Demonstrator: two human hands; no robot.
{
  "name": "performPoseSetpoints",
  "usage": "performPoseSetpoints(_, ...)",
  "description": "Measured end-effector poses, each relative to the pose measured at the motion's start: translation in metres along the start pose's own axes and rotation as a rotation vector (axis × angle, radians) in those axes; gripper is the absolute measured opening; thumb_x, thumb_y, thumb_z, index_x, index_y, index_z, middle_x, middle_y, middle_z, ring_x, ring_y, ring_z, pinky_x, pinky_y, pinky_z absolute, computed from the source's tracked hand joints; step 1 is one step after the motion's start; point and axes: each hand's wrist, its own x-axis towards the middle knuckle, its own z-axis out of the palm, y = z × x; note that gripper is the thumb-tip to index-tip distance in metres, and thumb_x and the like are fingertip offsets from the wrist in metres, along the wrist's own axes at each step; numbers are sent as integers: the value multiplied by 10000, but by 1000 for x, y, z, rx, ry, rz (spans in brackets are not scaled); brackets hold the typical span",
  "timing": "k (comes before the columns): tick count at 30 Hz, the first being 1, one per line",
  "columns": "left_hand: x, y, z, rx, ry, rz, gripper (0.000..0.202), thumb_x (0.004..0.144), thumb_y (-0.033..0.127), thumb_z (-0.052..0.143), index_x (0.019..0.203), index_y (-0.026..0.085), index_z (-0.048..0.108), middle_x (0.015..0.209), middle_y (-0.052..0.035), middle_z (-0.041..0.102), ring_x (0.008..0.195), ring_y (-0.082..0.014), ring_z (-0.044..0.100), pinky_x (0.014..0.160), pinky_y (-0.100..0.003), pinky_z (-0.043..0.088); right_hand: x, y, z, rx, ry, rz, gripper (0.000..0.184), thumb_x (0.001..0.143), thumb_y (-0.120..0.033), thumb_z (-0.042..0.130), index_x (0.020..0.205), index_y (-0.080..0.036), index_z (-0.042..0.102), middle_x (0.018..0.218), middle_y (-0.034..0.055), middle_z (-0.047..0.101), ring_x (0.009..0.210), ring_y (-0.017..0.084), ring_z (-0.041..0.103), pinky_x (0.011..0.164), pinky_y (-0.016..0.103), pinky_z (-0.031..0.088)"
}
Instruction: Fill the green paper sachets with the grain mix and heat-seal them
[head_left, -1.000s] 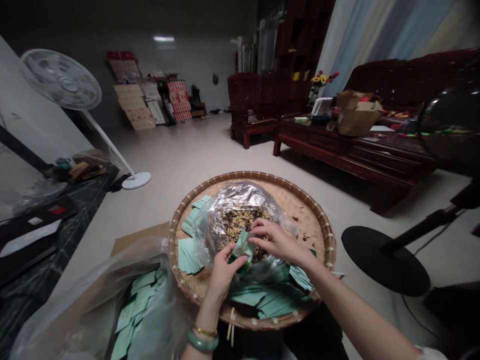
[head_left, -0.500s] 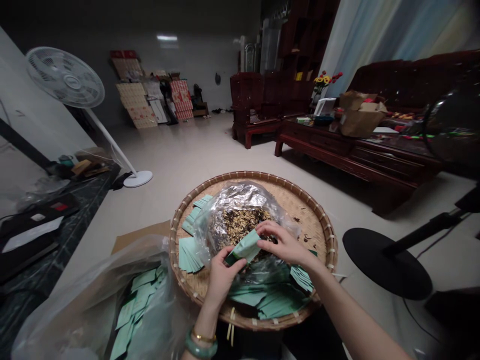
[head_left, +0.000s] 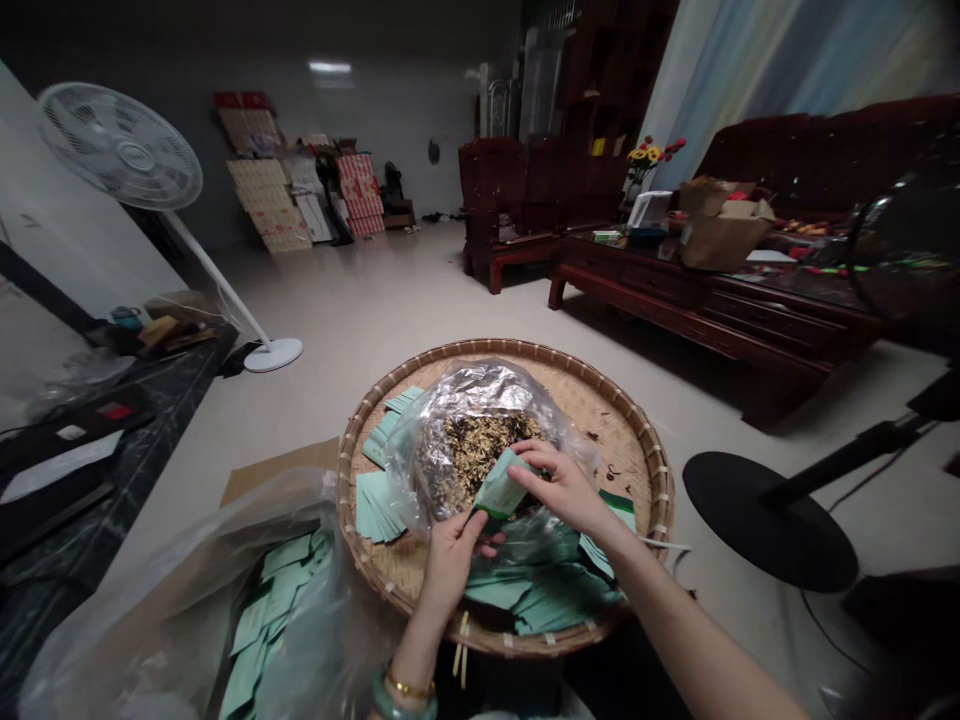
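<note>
Between my two hands a small green paper packet [head_left: 501, 486] is held at a slant above a clear plastic bag [head_left: 491, 378]. My left hand [head_left: 453, 548] pinches its lower, dark green end. Fingers of my right hand [head_left: 559, 486] grip the upper end. Inside the open bag lies a loose dried mix [head_left: 480, 448] of yellowish and dark bits. The bag rests on a round woven bamboo tray [head_left: 622, 420]. Fanned green packets [head_left: 377, 508] lie along the tray's left side, and a larger pile of green packets [head_left: 555, 600] sits at its near edge.
Left of the tray, a large clear bag [head_left: 150, 600] holds many green packets. A white standing fan [head_left: 274, 354] is farther left. To the right are a black fan base [head_left: 772, 520] and a dark wooden table [head_left: 720, 310]. Stacked boxes [head_left: 270, 200] stand by the back wall.
The packet has tipped more upright, its dark green end now lower. My left fingers have shifted to that end, while my right hand stays at the top. The view has shifted slightly.
</note>
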Motion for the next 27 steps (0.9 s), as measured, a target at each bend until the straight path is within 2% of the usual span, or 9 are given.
performPoseSetpoints(2, 0, -1, 1, -107, 20, -39, 462, 581, 533, 740, 747, 103, 715, 672, -60, 704, 565, -194, 667, 482, -251, 533, -2, -10, -8, -185, -54, -46, 252, 811, -412, 599, 855, -180, 687, 982, 85, 633, 946, 215, 558, 845, 322, 409)
performPoseSetpoints(4, -1, 0, 3, -212, 19, -72, 477, 563, 509, 765, 791, 94, 712, 722, -74, 714, 599, -197, 679, 494, -242, 544, -3, -16, -13, -316, -150, -50, 210, 827, -365, 591, 792, -176, 676, 846, 60, 635, 814, 187, 564, 732, 280, 416)
performPoseSetpoints(6, -3, 2, 7, -286, 4, -102, 488, 547, 474, 791, 842, 96, 706, 769, -81, 719, 619, -198, 684, 502, -239, 553, -3, -18, -12, -392, -223, -31, 261, 856, -326, 555, 668, -164, 637, 714, 34, 594, 693, 157, 538, 645, 251, 393)
performPoseSetpoints(11, -8, 6, 14, -337, 1, -177, 478, 512, 365, 840, 891, 115, 689, 816, -70, 719, 639, -202, 691, 529, -253, 574, -1, -13, -3, -334, -341, -55, 352, 897, -300, 487, 590, -159, 586, 699, 23, 543, 713, 148, 522, 654, 239, 394)
performPoseSetpoints(14, -8, 7, 14, -389, 51, -192, 465, 492, 347, 852, 856, 111, 686, 794, -67, 717, 647, -206, 693, 539, -251, 575, -2, -11, -5, -263, -258, -56, 247, 883, -319, 514, 738, -169, 646, 856, 48, 585, 794, 162, 545, 695, 250, 415)
performPoseSetpoints(17, -6, 7, 16, -435, 89, -184, 463, 495, 329, 854, 869, 120, 679, 814, -67, 720, 673, -214, 697, 549, -252, 576, -2, -10, -10, -345, -129, -61, 198, 838, -359, 587, 877, -182, 666, 941, 73, 607, 885, 202, 537, 765, 297, 411)
performPoseSetpoints(20, -5, 5, 20, -461, 88, -165, 447, 512, 306, 850, 883, 127, 675, 844, -64, 720, 690, -212, 697, 569, -262, 581, 0, -6, -10, -435, -175, -75, 239, 839, -367, 585, 725, -172, 662, 884, 78, 613, 892, 217, 519, 773, 321, 403)
performPoseSetpoints(24, -5, 2, 23, -480, 73, -174, 437, 513, 289, 851, 877, 123, 676, 832, -63, 719, 692, -209, 698, 577, -258, 577, 2, 0, -8, -370, -284, -99, 344, 884, -319, 521, 587, -163, 598, 781, 53, 586, 854, 191, 516, 784, 316, 402)
performPoseSetpoints(27, -6, 2, 25, -516, 88, -191, 441, 501, 281, 857, 875, 128, 679, 838, -60, 721, 694, -211, 700, 579, -260, 575, 3, 3, -5, -299, -246, -75, 317, 856, -315, 554, 581, -158, 579, 750, 39, 575, 790, 173, 523, 736, 300, 410)
